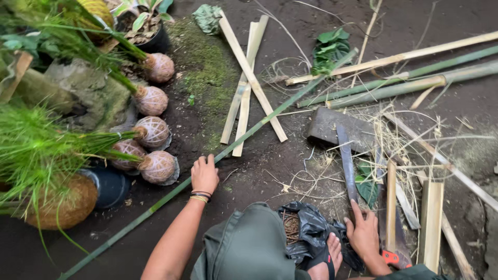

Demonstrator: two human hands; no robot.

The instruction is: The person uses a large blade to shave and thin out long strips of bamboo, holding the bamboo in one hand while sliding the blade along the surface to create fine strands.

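A crumpled black plastic bag [311, 233] lies on the dirt; no labels, signs or screens show.

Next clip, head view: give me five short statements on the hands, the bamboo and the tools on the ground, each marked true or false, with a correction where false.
1. The left hand rests on a long green bamboo stem. True.
2. The right hand is raised in the air. False: it is down on the ground by a long dark blade.
3. Several round wrapped root balls lie beside the left hand's side of the scene. True.
4. The split bamboo slats are stacked upright against a wall. False: they lie crossed on the soil.
5. A black plastic bag lies near the person's foot. True.
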